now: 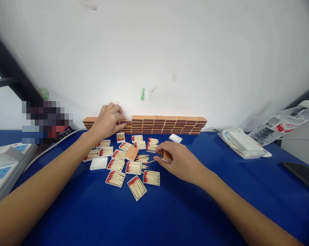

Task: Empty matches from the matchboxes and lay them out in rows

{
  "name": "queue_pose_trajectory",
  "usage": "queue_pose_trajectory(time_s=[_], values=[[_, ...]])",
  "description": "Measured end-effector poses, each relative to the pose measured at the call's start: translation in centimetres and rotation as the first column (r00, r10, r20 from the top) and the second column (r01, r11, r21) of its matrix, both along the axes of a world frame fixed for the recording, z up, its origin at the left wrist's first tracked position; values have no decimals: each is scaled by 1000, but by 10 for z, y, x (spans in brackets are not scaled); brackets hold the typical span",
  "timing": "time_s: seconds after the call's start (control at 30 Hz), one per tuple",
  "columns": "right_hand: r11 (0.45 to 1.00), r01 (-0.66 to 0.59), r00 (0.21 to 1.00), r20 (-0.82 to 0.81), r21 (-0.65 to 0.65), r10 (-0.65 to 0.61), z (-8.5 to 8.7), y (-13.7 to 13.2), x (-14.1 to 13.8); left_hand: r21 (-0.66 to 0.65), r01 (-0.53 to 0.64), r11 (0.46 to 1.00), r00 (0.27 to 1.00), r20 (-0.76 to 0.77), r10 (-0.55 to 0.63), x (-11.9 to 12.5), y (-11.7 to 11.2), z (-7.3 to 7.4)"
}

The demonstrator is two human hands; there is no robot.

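Observation:
My left hand (108, 119) reaches to the row of stacked matchboxes (167, 124) along the wall. Its thumb and fingers pinch a matchbox (127, 122) at a lower spot in the stack. In my right hand (181, 160) is an orange-brown matchbox sleeve (167, 156), its open end facing me. Between the hands lie several white trays filled with red-tipped matches (116, 165). Loose matches (151, 145) lie close to my right fingertips. An orange sleeve (132, 153) rests among the trays. Two white trays showing no matches, one near (98, 163) and one far (175, 138), lie on the blue tabletop.
At left stands a white power strip (5, 167) with blue sockets, beside a white cable (46, 148) and a black remote control (62, 134). On the right are a white plastic-wrapped package (243, 141), a clear printed bag (277, 123) and a dark phone (301, 174).

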State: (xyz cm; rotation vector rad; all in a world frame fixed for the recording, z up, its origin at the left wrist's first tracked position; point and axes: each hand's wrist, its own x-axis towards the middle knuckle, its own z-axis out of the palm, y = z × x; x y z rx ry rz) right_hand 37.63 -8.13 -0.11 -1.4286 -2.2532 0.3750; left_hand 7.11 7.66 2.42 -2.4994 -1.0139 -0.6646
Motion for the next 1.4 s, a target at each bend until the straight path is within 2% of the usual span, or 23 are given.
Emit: queue_pose_trajectory(time_s=[0.2, 0.37, 0.47, 0.53, 0.63, 0.7, 0.8, 0.93, 1.0, 1.03, 1.13, 1.23, 1.4], values=[[1000, 2, 1000, 16, -6, -1, 3, 0, 0, -42, 33, 999, 995, 96, -28, -6, 4, 6], [1000, 0, 1000, 7, 7, -1, 2, 0, 0, -45, 33, 998, 996, 81, -30, -4, 3, 11], [1000, 1, 1000, 11, -1, -1, 3, -1, 0, -35, 29, 999, 986, 163, -23, -4, -7, 29], [1000, 3, 1000, 13, -9, -2, 4, -2, 0, -84, 51, 995, 970, 240, -29, -4, -18, 45], [1000, 13, 1000, 15, -14, -13, 5, -2, 0, -135, 24, 991, 910, 413, 35, -1, -40, 67], [1000, 14, 1000, 16, -11, -14, 5, -1, 0, -149, -13, 989, 883, 461, 82, 2, -51, 76], [1000, 3, 1000, 14, -4, -3, 4, 0, 1, -186, -13, 982, 895, 435, 94, 6, -60, 81], [1000, -10, 1000, 16, 12, 9, 1, 0, 1, -70, -15, 997, 879, 475, 47, 6, -50, 72], [1000, -13, 1000, 20, 13, 13, 0, 1, 0, -76, 33, 997, 942, 337, -5, 5, -40, 62], [1000, -14, 1000, 21, 12, 14, -1, 1, 0, -110, 43, 993, 976, 215, -18, 5, -35, 56], [1000, -17, 1000, 25, 18, 16, -2, 1, 0, -106, -21, 994, 999, -35, 17, 4, -21, 38], [1000, -15, 1000, 25, 24, 14, -2, 1, 1, -86, -23, 996, 998, -64, 18, 5, -16, 25], [1000, 0, 999, 36, 8, 0, 1, -1, 1, -83, 9, 996, 995, -100, -17, 9, -14, 15]])
